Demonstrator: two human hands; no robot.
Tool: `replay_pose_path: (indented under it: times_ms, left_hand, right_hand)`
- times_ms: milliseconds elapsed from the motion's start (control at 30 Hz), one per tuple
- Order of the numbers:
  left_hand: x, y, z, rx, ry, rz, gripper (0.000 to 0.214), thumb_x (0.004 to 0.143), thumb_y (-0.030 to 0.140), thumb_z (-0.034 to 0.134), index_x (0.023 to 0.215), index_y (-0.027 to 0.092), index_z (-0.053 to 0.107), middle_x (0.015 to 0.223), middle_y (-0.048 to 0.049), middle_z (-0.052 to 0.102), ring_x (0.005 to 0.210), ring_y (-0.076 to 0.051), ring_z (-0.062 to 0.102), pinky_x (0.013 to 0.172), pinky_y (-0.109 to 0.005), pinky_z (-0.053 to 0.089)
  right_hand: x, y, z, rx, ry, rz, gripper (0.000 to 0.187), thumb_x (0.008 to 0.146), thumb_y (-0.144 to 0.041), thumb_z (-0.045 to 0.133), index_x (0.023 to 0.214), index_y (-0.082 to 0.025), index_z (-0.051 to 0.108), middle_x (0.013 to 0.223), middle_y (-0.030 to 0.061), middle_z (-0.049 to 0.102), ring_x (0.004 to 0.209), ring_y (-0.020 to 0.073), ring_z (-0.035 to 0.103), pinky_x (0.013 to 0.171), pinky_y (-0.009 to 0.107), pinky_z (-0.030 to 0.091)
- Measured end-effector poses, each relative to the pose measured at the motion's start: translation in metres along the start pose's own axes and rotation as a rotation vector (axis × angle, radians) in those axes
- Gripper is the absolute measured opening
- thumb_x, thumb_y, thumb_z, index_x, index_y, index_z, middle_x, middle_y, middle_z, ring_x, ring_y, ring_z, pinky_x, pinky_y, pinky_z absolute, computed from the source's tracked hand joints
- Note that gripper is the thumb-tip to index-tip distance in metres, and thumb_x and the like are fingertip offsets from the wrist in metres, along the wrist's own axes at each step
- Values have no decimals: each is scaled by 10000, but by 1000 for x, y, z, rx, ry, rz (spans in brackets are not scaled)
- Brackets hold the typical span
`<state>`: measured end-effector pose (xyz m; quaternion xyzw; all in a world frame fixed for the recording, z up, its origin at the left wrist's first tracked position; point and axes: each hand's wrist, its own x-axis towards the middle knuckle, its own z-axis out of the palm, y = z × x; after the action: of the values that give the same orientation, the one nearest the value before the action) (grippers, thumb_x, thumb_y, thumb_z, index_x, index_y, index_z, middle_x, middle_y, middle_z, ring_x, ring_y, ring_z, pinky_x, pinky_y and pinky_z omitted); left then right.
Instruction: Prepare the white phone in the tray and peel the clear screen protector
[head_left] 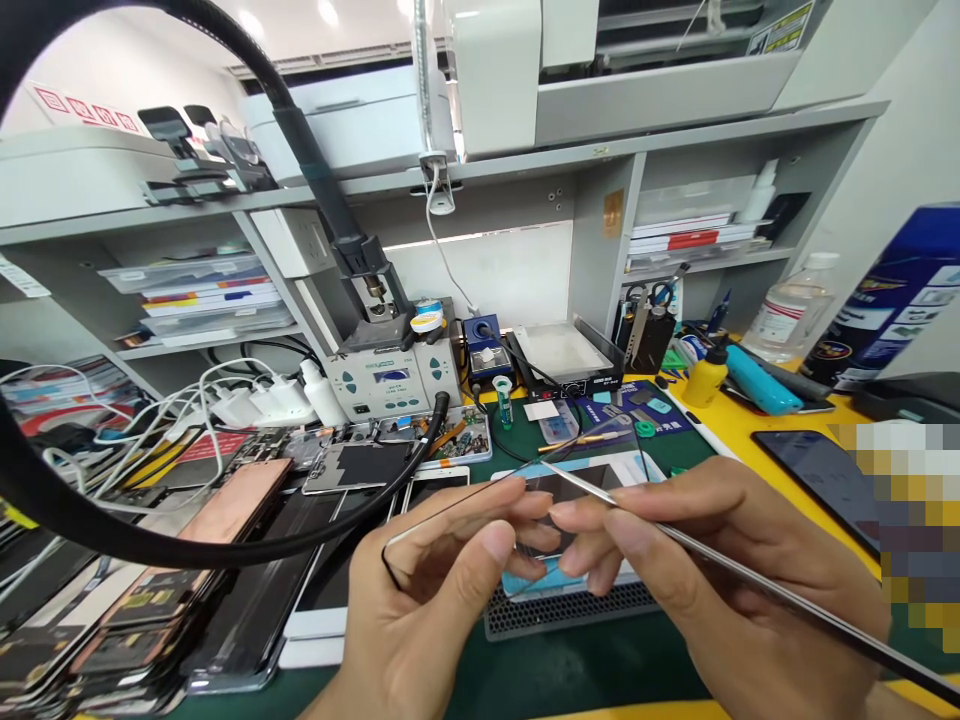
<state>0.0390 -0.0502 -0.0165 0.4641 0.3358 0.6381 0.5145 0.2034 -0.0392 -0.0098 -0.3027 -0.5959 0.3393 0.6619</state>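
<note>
My left hand [442,570] is curled around a thin black-edged strip [442,512], which runs along the index finger and bends down into the palm; most of it is hidden. In my right hand [720,560], a slim silver metal tool [720,553] is pinched like a pen between thumb and fingers. Its pointed tip is close to the left fingertips and the strip; whether they touch I cannot tell. Beneath both hands lies a white and blue pad [637,467] with a dark panel on it, partly covered by the fingers. A black perforated mat [525,622] shows below.
Stacked phone parts [225,520] fill the left side. A black flexible hose [300,545] loops across the left and front. Behind stand a grey control unit [394,385] and a flat heating plate [562,350]. A yellow bottle [705,377] and a dark phone [817,480] are on the right.
</note>
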Motion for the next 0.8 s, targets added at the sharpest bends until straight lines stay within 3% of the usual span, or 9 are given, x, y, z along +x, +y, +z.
replay_pose_path:
  times_ms: [533, 800]
  left_hand:
    - [-1, 2, 1, 102, 45, -8, 209, 817, 278, 766, 1004, 192, 800, 957, -99, 795, 797, -274, 762, 677, -338, 636]
    - [-1, 1, 1, 66, 44, 8, 169, 823, 243, 763, 984, 228, 810, 949, -72, 798, 780, -239, 765, 673, -280, 626]
  right_hand:
    - [-1, 5, -1, -2, 13, -6, 73, 893, -207, 706, 904, -271, 740, 834, 33, 793, 630, 189, 746, 546, 287, 654]
    - [-1, 4, 0, 53, 31, -28, 150, 894, -152, 695, 948, -291, 710, 852, 0, 794, 629, 175, 749, 570, 283, 657]
